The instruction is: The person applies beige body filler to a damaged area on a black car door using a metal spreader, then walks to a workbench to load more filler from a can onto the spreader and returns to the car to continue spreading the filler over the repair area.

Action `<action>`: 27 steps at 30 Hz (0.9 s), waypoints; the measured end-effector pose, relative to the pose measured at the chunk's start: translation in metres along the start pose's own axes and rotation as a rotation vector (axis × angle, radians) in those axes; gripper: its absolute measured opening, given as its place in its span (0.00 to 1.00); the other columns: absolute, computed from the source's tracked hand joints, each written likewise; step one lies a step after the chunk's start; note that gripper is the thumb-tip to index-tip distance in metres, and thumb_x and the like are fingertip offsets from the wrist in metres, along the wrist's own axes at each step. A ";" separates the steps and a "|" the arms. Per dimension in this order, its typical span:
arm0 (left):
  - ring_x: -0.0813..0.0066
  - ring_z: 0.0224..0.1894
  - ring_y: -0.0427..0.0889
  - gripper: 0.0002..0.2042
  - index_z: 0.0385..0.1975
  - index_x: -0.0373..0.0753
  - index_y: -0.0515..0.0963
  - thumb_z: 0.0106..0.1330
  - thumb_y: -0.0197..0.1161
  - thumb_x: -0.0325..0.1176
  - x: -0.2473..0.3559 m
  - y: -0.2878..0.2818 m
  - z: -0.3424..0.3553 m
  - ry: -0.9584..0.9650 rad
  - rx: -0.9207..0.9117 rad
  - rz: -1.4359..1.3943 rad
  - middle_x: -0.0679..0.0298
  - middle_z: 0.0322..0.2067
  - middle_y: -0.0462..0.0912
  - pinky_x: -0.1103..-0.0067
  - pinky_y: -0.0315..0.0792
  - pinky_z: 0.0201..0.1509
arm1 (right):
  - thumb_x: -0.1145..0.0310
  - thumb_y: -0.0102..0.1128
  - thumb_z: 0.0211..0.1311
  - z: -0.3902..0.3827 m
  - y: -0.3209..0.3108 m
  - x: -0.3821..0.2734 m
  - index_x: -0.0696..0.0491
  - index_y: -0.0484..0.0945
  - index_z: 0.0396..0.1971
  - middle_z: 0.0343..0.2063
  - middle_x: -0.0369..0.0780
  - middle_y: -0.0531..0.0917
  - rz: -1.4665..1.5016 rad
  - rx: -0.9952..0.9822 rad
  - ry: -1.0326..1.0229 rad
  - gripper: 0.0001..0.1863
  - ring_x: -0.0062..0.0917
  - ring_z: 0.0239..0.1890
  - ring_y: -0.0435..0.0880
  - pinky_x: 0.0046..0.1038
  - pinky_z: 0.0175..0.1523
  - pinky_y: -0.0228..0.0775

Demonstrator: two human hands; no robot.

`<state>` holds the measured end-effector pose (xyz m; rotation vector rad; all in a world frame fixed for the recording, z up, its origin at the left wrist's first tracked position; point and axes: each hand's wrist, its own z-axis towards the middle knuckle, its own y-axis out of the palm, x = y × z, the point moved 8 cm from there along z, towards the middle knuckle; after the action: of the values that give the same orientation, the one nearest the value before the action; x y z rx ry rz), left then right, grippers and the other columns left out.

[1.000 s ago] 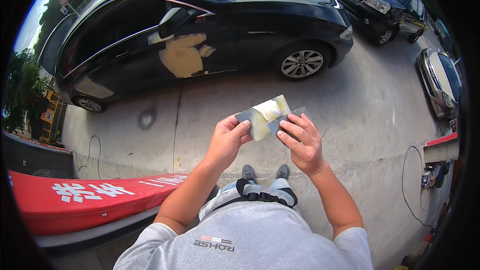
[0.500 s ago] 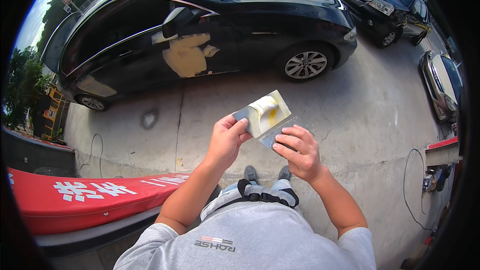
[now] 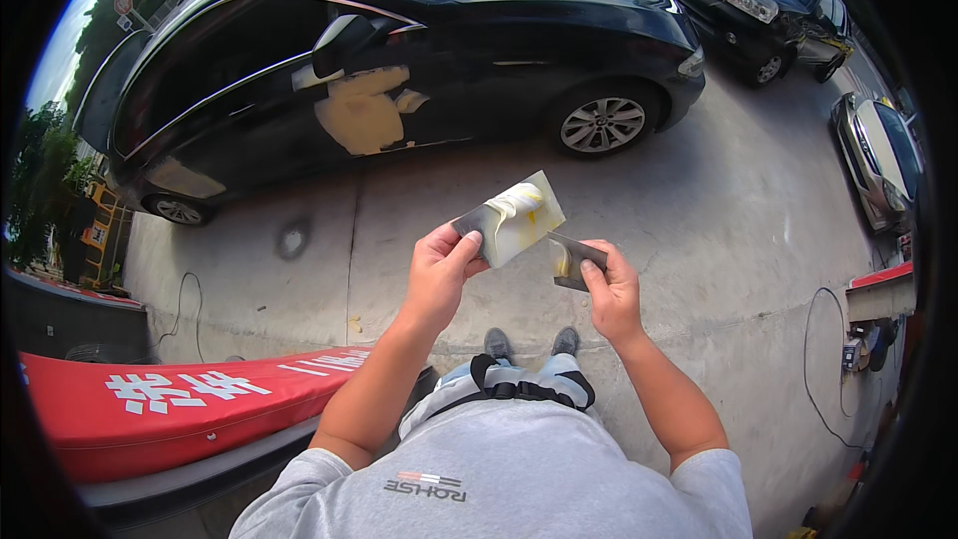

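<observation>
My left hand (image 3: 439,269) is closed on one end of a flat rectangular putty plate (image 3: 511,240), thumb on top. A mound of whitish putty (image 3: 516,203) with yellow streaks lies across the plate. Close to the plate's right corner, my right hand (image 3: 614,299) grips a small dark grey putty spreader (image 3: 573,266), thumb against its face. A pale yellowish smear shows on the spreader's left part. Whether the spreader touches the plate I cannot tell.
Ahead stands a black car (image 3: 479,90) with beige filler patches (image 3: 364,115) on its side. A dark car (image 3: 758,0) and a light car (image 3: 878,155) are at the right. A red cover (image 3: 90,409) lies at my left; a cable (image 3: 810,369) trails along the concrete floor.
My right hand has turned over, so the thumb and the smeared face of the spreader now show. The plate in my left hand has shifted slightly left and up.
</observation>
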<state>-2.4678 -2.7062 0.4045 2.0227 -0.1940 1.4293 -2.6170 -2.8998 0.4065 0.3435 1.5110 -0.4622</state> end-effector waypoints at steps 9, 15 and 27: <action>0.81 0.41 0.81 0.15 0.59 0.31 0.80 0.77 0.58 0.28 0.010 0.023 -0.010 0.171 -0.234 0.479 0.65 0.41 0.87 0.80 0.77 0.48 | 0.73 0.50 0.78 0.039 -0.022 0.017 0.57 0.78 0.50 0.46 0.37 0.86 0.436 0.065 0.113 0.10 0.19 0.48 0.83 0.27 0.58 0.75; 0.81 0.41 0.81 0.16 0.61 0.32 0.80 0.76 0.57 0.24 -0.002 0.042 -0.016 0.207 -0.279 0.570 0.61 0.41 0.87 0.80 0.77 0.47 | 0.73 0.50 0.78 0.013 0.012 0.037 0.55 0.78 0.52 0.50 0.39 0.85 0.525 0.131 0.156 0.11 0.22 0.53 0.81 0.29 0.64 0.70; 0.68 0.37 0.88 0.14 0.54 0.34 0.84 0.70 0.63 0.21 -0.004 0.060 -0.026 0.517 -0.383 0.990 0.54 0.40 0.89 0.72 0.81 0.39 | 0.70 0.48 0.80 0.039 -0.018 -0.001 0.53 0.76 0.62 0.59 0.39 0.83 0.897 0.145 0.117 0.17 0.27 0.62 0.79 0.35 0.70 0.67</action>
<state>-2.5176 -2.7387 0.4314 1.1776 -1.2519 2.2074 -2.5920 -2.9347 0.4106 1.1096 1.2770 0.1699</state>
